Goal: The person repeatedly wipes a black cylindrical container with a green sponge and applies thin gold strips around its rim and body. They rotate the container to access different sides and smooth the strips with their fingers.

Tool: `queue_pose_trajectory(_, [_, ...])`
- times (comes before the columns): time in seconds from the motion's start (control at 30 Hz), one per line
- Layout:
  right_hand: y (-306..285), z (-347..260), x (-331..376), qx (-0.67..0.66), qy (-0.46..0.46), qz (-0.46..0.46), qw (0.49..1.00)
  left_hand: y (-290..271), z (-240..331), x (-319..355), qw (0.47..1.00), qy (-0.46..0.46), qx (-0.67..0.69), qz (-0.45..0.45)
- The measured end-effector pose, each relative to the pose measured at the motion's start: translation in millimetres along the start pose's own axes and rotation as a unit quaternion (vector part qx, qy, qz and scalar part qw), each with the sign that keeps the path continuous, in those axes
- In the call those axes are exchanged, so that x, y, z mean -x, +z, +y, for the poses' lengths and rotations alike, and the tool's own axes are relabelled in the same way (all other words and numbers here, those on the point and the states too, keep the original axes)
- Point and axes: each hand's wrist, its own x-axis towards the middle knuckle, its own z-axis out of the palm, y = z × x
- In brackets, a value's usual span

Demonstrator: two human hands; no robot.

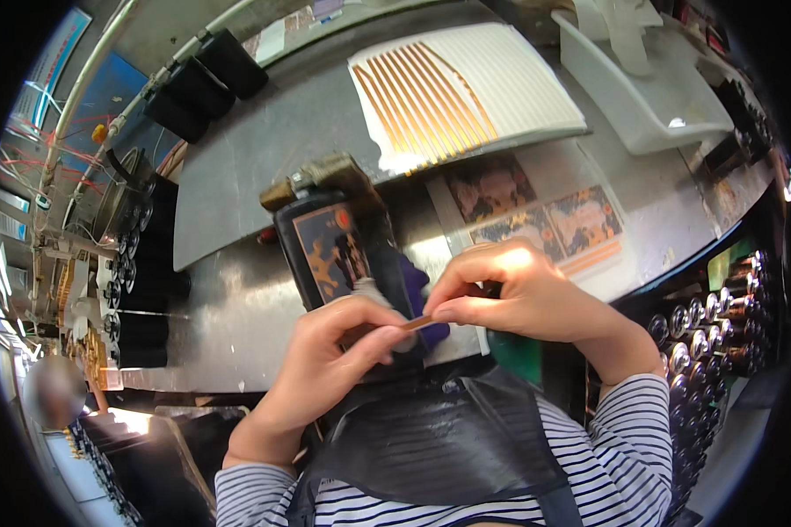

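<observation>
I'm seeing both hands working up close, over the bench's [237, 312] near edge. Left hand [338, 347] is pinching one thin copper-coloured strip [418, 323], thumb against index finger. Right hand [514, 290] is gripping the same strip, fingertips closed on it just beside the left's. So the strip is hanging in the air between them, only a short length showing; can't tell how much the fingers are hiding.

Right behind the left hand, a black container [292, 250] with a gold-patterned label [327, 250] is sitting near the bench's near edge. A worn brown block [338, 171] is standing at its far end; something purple [415, 279] is showing on its right, partly hidden by the hands.

Toward the bench's far edge, a grey board [246, 167] is carrying a white ribbed sheet [532, 88], with a row of copper-coloured strips [417, 101] lying on the sheet's left half. Patterned label sheets [584, 220] are lying between that board and the near edge, right of the container. White tub [602, 97] is sitting by the bench's far right corner. Dark cylinders [699, 342] are standing in rows beyond the right edge.
</observation>
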Motion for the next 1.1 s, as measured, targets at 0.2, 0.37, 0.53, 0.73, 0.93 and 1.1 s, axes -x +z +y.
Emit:
queue_pose_trajectory(0.2, [9.2, -8.3, -73.9, -0.021, 0.043, 0.044, 0.998, -61.1, -23.3, -18.7, 0.968, 0.117, -0.061, 0.215])
queue_pose_trajectory(0.37, [5.4, -0.4, -112.0, -0.039, 0.083, 0.054, 0.994, -76.3, -38.0, -47.4, 0.948, 0.142, 0.057, 0.279])
queue_pose_trajectory(0.53, [3.0, 7.1, -126.1, -0.053, 0.126, 0.061, 0.989, -84.2, -42.9, -61.1, 0.948, 0.132, 0.105, 0.269])
queue_pose_trajectory(0.73, [2.7, 13.7, -133.0, -0.036, 0.127, 0.060, 0.989, -85.3, -45.5, -64.5, 0.946, 0.121, 0.119, 0.275])
queue_pose_trajectory(0.93, [3.1, 15.2, -133.5, -0.031, 0.129, 0.064, 0.989, -86.9, -45.8, -64.8, 0.950, 0.110, 0.107, 0.272])
queue_pose_trajectory(1.1, [5.5, 15.1, -133.8, -0.019, 0.120, 0.069, 0.990, -85.4, -44.5, -65.0, 0.950, 0.118, 0.110, 0.268])
